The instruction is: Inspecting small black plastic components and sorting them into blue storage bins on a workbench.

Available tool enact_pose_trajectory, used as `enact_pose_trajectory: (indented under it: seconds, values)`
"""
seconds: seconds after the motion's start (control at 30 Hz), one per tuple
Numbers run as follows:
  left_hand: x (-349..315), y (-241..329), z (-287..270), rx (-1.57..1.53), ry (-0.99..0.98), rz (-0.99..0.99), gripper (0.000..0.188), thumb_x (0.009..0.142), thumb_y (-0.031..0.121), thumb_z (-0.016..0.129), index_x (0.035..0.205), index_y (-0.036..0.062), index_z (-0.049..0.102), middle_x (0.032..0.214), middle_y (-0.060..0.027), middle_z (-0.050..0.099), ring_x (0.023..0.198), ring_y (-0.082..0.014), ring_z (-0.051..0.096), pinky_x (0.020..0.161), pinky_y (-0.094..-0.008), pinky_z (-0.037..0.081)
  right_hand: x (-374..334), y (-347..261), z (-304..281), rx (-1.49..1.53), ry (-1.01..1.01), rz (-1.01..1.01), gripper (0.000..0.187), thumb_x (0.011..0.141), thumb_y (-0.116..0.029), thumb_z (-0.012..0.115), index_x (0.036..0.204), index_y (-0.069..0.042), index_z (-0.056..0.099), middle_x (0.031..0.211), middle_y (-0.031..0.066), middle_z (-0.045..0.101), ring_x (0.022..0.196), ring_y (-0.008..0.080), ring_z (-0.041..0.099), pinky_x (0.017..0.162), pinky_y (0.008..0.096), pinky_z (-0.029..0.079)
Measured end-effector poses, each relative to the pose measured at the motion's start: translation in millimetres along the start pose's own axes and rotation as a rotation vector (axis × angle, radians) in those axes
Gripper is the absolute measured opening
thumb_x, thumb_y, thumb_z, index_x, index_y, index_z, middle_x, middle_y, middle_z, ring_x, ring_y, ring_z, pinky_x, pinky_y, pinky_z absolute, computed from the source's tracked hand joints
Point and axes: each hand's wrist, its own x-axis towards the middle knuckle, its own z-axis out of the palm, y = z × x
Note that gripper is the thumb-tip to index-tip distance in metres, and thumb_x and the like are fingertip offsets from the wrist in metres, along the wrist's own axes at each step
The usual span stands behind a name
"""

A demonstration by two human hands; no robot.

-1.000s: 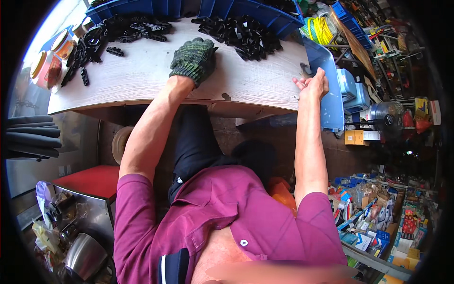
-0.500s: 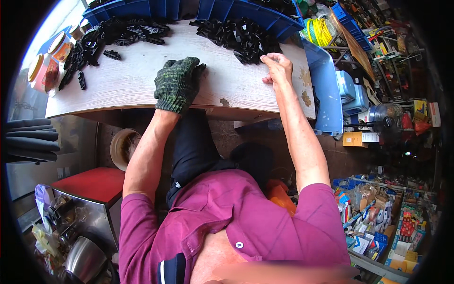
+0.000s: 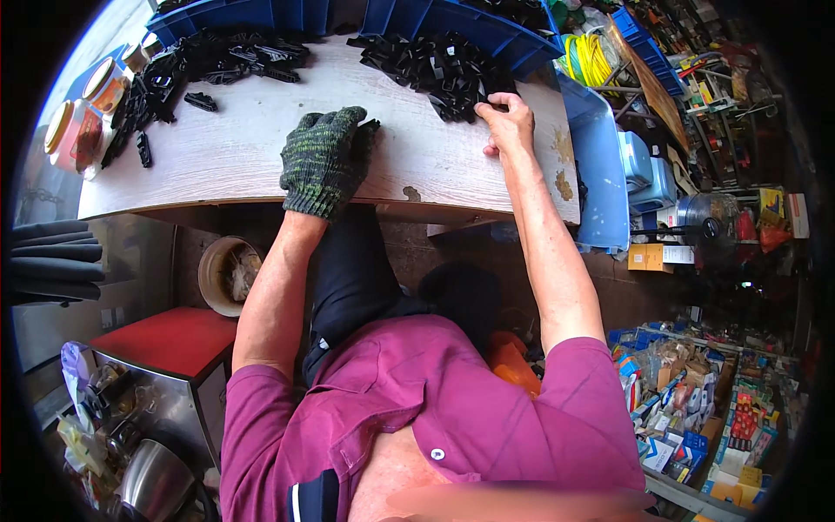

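Note:
My left hand [image 3: 322, 161], in a dark green knitted glove, is closed around a small black plastic part [image 3: 372, 127], whose end sticks out by the thumb. It is held over the near middle of the white wood-grain table [image 3: 252, 165]. My bare right hand [image 3: 507, 122] is at the right edge of a pile of black plastic parts [image 3: 435, 70], thumb and forefinger brought together at the parts. What is between those fingertips, if anything, is too small to make out. A second heap of longer black parts [image 3: 226, 56] spreads over the table's far left.
Blue bins [image 3: 461, 30] line the table's back edge. Lidded jars [image 3: 70, 135] stand at the left edge. A light blue tub [image 3: 600, 165] adjoins the table's right side. Below are a round bucket [image 3: 217, 277] and a red-topped cabinet [image 3: 165, 344]; crowded shelves [image 3: 678, 409] lie right.
My right hand's fingers have drawn in and bent more at the pile's edge. My left hand stays nearly in place, its fingers shifted slightly around the black part.

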Motion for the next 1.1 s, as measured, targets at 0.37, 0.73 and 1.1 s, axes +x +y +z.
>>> enact_pose_trajectory:
  seconds: [0.37,0.73,1.1]
  values:
    - [0,2,-3,0.03,-0.063,-0.039,0.027,0.088,0.031,0.069,0.105,0.0109,0.071,0.097,-0.0125,0.072,0.089,-0.0344,0.066,0.078,-0.0449,0.053,1,-1,0,-0.025,-0.042,-0.037,0.04,0.081,-0.014,0.072,0.119,-0.006,0.063,0.074,0.0067,0.061,0.038,0.0098,0.045,0.031,0.0288,0.042]
    - [0,3,-4,0.016,-0.078,-0.063,0.025,0.089,0.03,0.068,0.104,0.0107,0.071,0.097,-0.0127,0.072,0.089,-0.0352,0.065,0.077,-0.0452,0.052,1,-3,1,-0.089,-0.025,-0.041,0.038,0.079,-0.014,0.073,0.114,-0.002,0.065,0.069,0.0061,0.061,0.038,0.0104,0.046,0.032,0.0289,0.044]
    - [-1,1,-7,-0.016,-0.083,-0.068,0.021,0.089,0.024,0.068,0.105,0.011,0.07,0.098,-0.0124,0.071,0.09,-0.035,0.065,0.078,-0.0446,0.052,0,3,-5,0.116,-0.025,0.095,0.022,0.087,-0.018,0.072,0.099,-0.003,0.063,0.062,0.0028,0.055,0.038,0.0107,0.045,0.035,0.0308,0.048]
